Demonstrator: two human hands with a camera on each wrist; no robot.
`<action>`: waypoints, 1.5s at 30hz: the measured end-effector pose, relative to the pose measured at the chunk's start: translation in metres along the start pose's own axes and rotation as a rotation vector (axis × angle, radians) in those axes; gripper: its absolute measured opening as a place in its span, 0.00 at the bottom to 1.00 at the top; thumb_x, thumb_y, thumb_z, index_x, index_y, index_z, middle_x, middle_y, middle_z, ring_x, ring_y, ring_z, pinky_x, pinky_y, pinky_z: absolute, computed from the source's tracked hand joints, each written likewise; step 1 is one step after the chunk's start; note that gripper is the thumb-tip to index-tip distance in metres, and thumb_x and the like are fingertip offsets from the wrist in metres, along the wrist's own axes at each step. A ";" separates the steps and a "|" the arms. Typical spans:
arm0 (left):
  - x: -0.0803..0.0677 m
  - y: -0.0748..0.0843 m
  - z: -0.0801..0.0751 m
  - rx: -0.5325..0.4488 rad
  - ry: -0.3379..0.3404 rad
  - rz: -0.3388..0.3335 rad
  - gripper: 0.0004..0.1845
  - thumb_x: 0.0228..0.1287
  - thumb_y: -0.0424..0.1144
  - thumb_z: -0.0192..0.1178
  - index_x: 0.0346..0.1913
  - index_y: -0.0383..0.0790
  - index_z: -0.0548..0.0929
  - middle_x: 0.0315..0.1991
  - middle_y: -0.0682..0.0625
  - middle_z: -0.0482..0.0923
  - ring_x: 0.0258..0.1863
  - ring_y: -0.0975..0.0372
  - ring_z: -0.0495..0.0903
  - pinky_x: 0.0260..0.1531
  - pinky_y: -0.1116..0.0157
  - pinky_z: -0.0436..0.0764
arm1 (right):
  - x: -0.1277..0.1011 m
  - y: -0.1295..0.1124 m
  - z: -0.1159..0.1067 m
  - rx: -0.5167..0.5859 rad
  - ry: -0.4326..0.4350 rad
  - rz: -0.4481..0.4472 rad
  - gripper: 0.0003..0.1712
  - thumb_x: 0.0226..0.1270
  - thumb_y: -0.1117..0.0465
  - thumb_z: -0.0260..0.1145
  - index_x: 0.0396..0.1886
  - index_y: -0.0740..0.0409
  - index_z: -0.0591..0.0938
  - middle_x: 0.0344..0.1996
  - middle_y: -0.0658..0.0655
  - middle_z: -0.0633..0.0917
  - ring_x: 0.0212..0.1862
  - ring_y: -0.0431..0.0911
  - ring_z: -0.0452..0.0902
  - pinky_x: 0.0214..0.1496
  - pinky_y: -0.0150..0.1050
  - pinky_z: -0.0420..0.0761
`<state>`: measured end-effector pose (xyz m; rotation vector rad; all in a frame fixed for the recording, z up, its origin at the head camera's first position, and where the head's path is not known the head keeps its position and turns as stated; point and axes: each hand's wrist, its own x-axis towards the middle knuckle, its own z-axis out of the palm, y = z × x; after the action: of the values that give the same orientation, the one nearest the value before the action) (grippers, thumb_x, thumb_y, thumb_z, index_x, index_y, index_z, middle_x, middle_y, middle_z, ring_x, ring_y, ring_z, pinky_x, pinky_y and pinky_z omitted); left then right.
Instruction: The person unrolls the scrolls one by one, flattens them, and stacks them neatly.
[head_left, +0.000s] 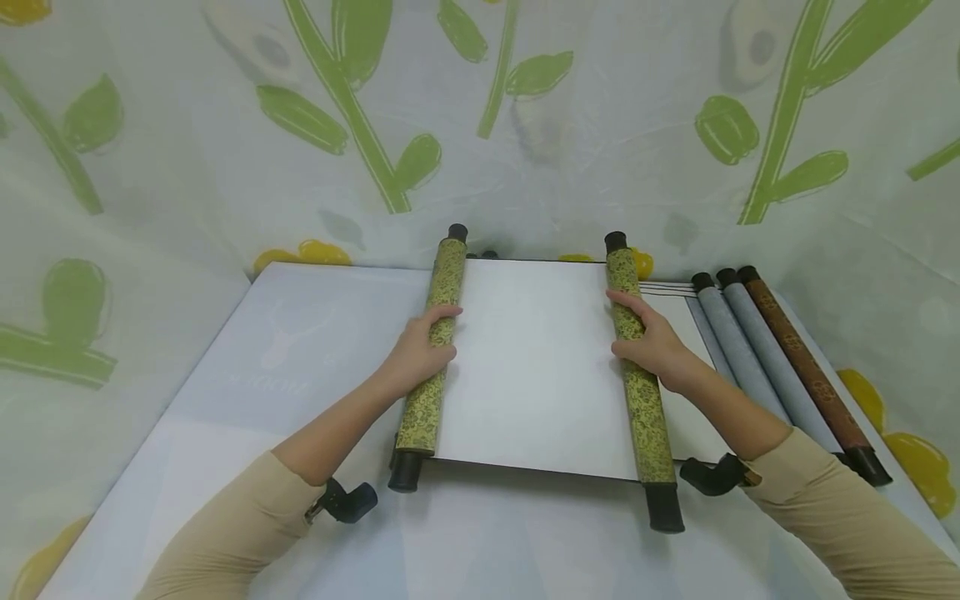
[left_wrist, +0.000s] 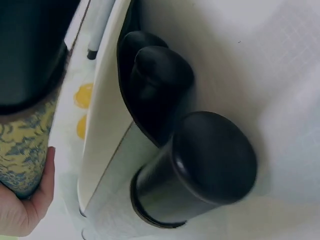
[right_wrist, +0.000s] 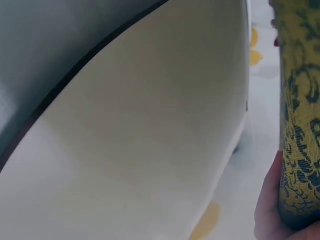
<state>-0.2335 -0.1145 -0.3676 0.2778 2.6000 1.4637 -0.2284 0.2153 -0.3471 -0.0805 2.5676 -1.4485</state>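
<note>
A hanging scroll lies partly unrolled, its white paper spanning two rollers wrapped in yellow-green patterned brocade with black end knobs. My left hand grips the left roller around its middle; in the left wrist view that roller's brocade and dark knob stand at the left edge. With its thumb and fingers, my right hand holds the right roller. In the right wrist view, this brocade roller rises along the right edge, fingers beside it. The scroll's near edge appears lifted over the table.
Beneath and right of the held scroll lies another pale sheet. Two grey rolls and a brown roll with black ends lie at the right. Black knobs of other rolls show under the held scroll. A leaf-patterned curtain hangs behind.
</note>
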 end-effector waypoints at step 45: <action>-0.002 -0.005 -0.015 0.090 0.052 -0.082 0.36 0.44 0.29 0.64 0.63 0.49 0.73 0.59 0.37 0.62 0.49 0.50 0.66 0.42 0.57 0.72 | -0.007 0.011 -0.023 0.016 0.007 -0.094 0.52 0.55 0.67 0.70 0.75 0.51 0.52 0.75 0.61 0.47 0.74 0.59 0.35 0.68 0.64 0.48</action>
<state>-0.2354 -0.1297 -0.3644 0.1429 2.6885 1.3469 -0.2259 0.2414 -0.3440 -0.1972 2.5896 -1.5037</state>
